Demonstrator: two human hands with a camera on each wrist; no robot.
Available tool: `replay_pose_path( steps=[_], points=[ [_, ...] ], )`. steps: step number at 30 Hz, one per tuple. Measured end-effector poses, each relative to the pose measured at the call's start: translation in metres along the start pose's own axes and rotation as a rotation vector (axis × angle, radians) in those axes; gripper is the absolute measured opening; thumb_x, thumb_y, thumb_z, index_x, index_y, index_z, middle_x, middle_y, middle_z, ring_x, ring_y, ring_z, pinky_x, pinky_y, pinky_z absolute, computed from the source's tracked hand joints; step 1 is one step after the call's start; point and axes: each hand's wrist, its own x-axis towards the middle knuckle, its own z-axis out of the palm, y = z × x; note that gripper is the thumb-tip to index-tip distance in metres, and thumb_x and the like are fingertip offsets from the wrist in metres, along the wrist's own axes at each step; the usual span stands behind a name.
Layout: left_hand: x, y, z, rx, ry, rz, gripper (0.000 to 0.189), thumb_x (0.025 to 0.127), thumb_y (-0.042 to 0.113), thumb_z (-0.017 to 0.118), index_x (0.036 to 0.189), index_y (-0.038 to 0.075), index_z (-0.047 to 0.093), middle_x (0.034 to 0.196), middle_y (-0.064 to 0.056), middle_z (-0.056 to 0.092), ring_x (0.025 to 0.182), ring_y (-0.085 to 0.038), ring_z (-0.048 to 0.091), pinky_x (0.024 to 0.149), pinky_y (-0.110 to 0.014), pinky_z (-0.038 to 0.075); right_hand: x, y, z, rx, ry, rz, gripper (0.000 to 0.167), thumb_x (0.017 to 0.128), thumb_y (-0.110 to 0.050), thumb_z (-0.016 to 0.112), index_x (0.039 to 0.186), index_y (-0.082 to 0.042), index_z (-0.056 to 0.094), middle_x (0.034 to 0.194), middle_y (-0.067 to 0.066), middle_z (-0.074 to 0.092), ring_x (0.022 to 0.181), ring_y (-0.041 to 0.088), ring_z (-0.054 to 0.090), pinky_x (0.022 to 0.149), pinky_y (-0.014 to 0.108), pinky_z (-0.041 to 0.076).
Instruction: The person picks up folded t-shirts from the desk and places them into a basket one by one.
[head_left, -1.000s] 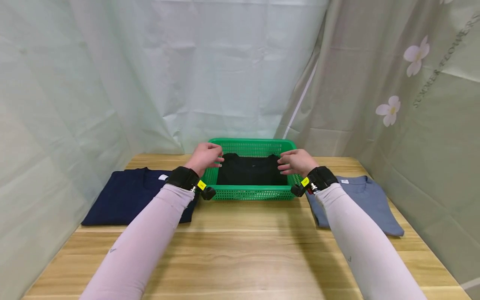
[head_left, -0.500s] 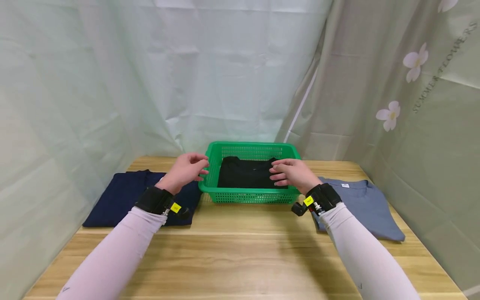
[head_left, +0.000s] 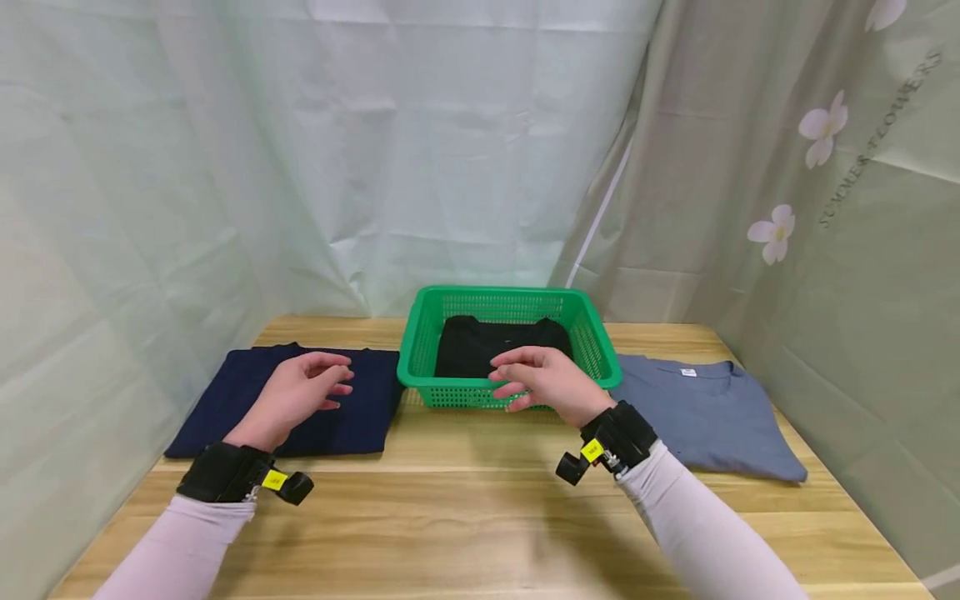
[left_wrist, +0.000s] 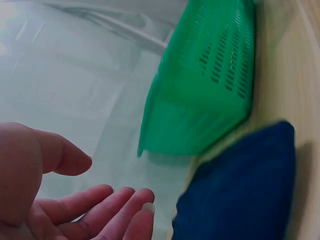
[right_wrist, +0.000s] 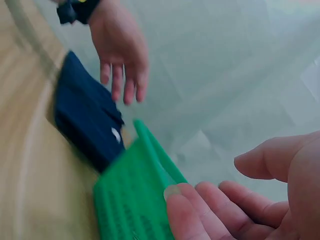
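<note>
My left hand (head_left: pixel 298 393) hovers over a folded navy shirt (head_left: pixel 360 417), fingers loosely bent and nothing between them. In the left wrist view a gap shows between its thumb (left_wrist: pixel 70 157) and fingers. My right hand (head_left: pixel 547 382) is in the air at the front rim of a green plastic basket (head_left: pixel 416 358), holding nothing. It hides part of that rim in the head view. Inside the basket lies a folded black shirt (head_left: pixel 468 346), partly covered by the right hand. The right wrist view shows the basket (right_wrist: pixel 132 195) beyond the fingertips.
A folded grey-blue shirt (head_left: pixel 720 417) lies right of the basket on the wooden table (head_left: pixel 450 525). Pale curtains (head_left: pixel 465 150) hang behind the table and along both sides.
Both hands have drawn back from the basket toward me. The left has gone left, over the navy shirt; the right has come to the basket's front rim. The black shirt stays in the basket.
</note>
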Motion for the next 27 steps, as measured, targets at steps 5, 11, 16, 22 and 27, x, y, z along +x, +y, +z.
replay_pose_path(
  steps=[5, 11, 16, 22, 27],
  points=[
    [-0.012, -0.025, -0.016, 0.003, 0.034, -0.042, 0.055, 0.118, 0.033, 0.048, 0.158, -0.005, 0.049, 0.154, -0.032, 0.061, 0.121, -0.026, 0.075, 0.090, -0.027, 0.066, -0.002, 0.007, 0.034, -0.008, -0.121, 0.008, 0.036, 0.111, -0.020, 0.064, 0.140, 0.002, 0.067, 0.129, 0.017, 0.077, 0.113, 0.034, 0.078, 0.090, 0.038, 0.068],
    [-0.021, -0.064, -0.046, 0.017, 0.107, -0.094, 0.061, 0.119, 0.035, 0.044, 0.158, -0.012, 0.045, 0.154, -0.039, 0.055, 0.098, 0.002, 0.073, 0.081, -0.021, 0.065, 0.004, 0.027, 0.079, -0.029, -0.203, 0.060, 0.033, 0.110, -0.019, 0.065, 0.134, 0.003, 0.069, 0.129, 0.025, 0.076, 0.102, 0.026, 0.081, 0.084, 0.039, 0.069],
    [-0.032, -0.094, -0.077, 0.083, 0.189, -0.123, 0.064, 0.118, 0.033, 0.043, 0.156, -0.018, 0.042, 0.152, -0.046, 0.048, 0.082, 0.015, 0.063, 0.073, -0.017, 0.062, 0.016, 0.046, 0.108, -0.002, -0.195, 0.102, 0.035, 0.106, -0.015, 0.067, 0.132, 0.009, 0.068, 0.120, 0.023, 0.077, 0.094, 0.026, 0.079, 0.075, 0.037, 0.069],
    [-0.041, -0.112, -0.097, 0.342, 0.343, -0.139, 0.056, 0.113, 0.028, 0.051, 0.142, -0.020, 0.053, 0.130, -0.044, 0.063, 0.091, -0.029, 0.073, 0.071, -0.027, 0.051, 0.031, 0.064, 0.135, 0.069, -0.119, 0.148, 0.031, 0.102, -0.011, 0.071, 0.127, 0.008, 0.069, 0.111, 0.016, 0.077, 0.087, 0.025, 0.078, 0.075, 0.039, 0.070],
    [-0.041, -0.120, -0.104, 0.420, 0.405, -0.221, 0.057, 0.110, 0.027, 0.054, 0.138, -0.022, 0.052, 0.130, -0.046, 0.058, 0.111, -0.059, 0.058, 0.077, -0.046, 0.048, 0.042, 0.066, 0.154, 0.120, -0.042, 0.158, 0.033, 0.101, -0.010, 0.072, 0.128, 0.008, 0.065, 0.111, 0.017, 0.075, 0.089, 0.033, 0.081, 0.075, 0.039, 0.070]
  ],
)
